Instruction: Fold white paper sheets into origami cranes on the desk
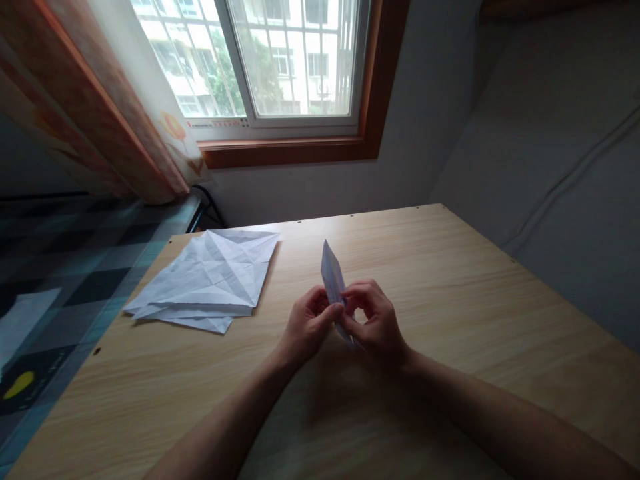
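Between my two hands is a folded piece of white paper [331, 272], held above the wooden table with its pointed end up and away from me. My left hand [311, 321] pinches it from the left, thumb on the near side. From the right, my right hand [376, 319] grips it between thumb and fingers, leaving a round gap inside the curled fingers. The paper's lower tip shows just below the thumbs; its middle is hidden by my fingers.
A stack of creased white sheets [215, 273] lies on the table's [475, 300] far left. Beyond the left edge is a bed with a checked cover [135, 233]. A window [300, 60] with an orange curtain [115, 100] stands behind, and a cable [565, 177] runs along the right wall.
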Motion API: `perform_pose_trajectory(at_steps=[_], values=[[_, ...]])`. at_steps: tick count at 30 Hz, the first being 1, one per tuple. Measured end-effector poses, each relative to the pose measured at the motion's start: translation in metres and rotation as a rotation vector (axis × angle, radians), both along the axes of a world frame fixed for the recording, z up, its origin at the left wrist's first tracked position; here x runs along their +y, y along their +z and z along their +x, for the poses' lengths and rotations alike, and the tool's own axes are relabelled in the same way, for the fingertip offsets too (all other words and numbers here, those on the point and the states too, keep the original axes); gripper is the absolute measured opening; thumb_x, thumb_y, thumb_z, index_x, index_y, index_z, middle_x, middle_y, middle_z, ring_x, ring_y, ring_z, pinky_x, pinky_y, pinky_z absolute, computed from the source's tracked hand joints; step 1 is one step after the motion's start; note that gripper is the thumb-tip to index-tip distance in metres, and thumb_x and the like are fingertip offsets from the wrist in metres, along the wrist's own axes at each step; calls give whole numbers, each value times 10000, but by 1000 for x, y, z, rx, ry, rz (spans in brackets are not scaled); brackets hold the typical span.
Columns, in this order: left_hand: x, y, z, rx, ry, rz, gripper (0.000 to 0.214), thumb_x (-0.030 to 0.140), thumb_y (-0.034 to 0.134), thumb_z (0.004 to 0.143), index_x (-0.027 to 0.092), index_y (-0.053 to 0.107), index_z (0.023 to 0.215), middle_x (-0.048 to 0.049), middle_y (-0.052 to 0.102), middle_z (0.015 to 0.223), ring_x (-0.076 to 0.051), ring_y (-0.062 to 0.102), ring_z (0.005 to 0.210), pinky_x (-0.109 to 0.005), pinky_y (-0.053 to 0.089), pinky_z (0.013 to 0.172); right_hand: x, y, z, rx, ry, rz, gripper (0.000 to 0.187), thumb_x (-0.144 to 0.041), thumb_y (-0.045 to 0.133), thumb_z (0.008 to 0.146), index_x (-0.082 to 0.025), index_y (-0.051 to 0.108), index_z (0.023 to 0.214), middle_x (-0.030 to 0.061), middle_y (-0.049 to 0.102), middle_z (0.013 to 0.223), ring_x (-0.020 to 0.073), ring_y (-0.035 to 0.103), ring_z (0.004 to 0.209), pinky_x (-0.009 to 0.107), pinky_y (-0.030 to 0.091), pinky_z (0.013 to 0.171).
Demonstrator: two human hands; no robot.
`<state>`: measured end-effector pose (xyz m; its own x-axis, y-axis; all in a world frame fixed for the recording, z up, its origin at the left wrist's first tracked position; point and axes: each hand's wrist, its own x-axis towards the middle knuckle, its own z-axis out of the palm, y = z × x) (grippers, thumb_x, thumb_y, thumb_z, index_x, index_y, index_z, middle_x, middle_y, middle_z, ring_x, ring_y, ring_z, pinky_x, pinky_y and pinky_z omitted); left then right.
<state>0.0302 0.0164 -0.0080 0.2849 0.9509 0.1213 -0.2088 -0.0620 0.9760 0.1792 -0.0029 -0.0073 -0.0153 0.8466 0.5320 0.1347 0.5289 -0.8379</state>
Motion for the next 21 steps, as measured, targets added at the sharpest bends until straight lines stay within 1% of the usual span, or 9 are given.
perform_pose_trajectory(at_steps=[2, 4, 8, 11, 14, 17, 19, 21], values=[[-1, 1, 1, -19, 3, -11, 288, 359, 747, 739, 138, 641, 889, -29, 671, 793, -162, 616, 719, -272, 486, 671, 2, -3, -1, 86, 42, -50, 277, -177, 722, 756, -226, 605, 1003, 39, 517, 1052, 95, 575, 670, 276, 543, 642], [-1, 2, 1, -33, 8, -22, 281, 356, 741, 745, 136, 644, 891, -30, 673, 795, -160, 616, 717, -269, 483, 668, 4, -5, -1, 159, 84, -103, 341, -172, 743, 727, -237, 590, 1024, 27, 528, 1026, 97, 579, 676, 269, 542, 635], [0, 2, 0, -18, 25, -36, 264, 360, 718, 769, 139, 645, 894, -12, 659, 730, -137, 586, 649, -243, 453, 608, 4, -3, -1, 241, 161, -249, 385, -206, 775, 697, -232, 571, 1023, -26, 587, 757, 126, 593, 659, 261, 527, 619], [0, 1, -1, 5, 51, -24, 242, 358, 688, 792, 137, 652, 883, -11, 655, 727, -135, 582, 654, -242, 448, 616, 4, -1, 0, 270, 153, -325, 327, -249, 750, 729, -219, 578, 1006, -34, 598, 673, 134, 597, 625, 262, 513, 595], [0, 3, 0, -17, 53, -10, 204, 306, 676, 777, 139, 654, 892, -22, 671, 775, -156, 611, 723, -267, 472, 691, 3, -2, 1, 281, 112, -356, 228, -269, 687, 785, -216, 583, 981, -22, 617, 683, 150, 619, 636, 272, 512, 590], [-2, 5, 2, -52, 43, -20, 206, 220, 679, 722, 148, 640, 912, -31, 692, 836, -179, 636, 787, -284, 483, 739, 4, -5, 1, 269, 60, -343, 198, -273, 682, 791, -216, 595, 959, 3, 649, 763, 170, 652, 715, 287, 530, 634], [-2, 6, 2, -51, 49, -31, 207, 189, 668, 710, 152, 625, 909, -37, 699, 860, -182, 643, 800, -281, 485, 740, 4, -5, 1, 257, 39, -327, 190, -275, 697, 783, -213, 607, 939, 18, 666, 820, 173, 660, 763, 296, 542, 684], [-2, 5, 2, -60, 41, -42, 198, 181, 662, 714, 156, 605, 903, -34, 701, 850, -169, 640, 770, -268, 483, 711, 4, -5, 1, 241, 39, -323, 187, -285, 712, 776, -206, 618, 916, 28, 677, 840, 173, 665, 777, 303, 548, 714]])
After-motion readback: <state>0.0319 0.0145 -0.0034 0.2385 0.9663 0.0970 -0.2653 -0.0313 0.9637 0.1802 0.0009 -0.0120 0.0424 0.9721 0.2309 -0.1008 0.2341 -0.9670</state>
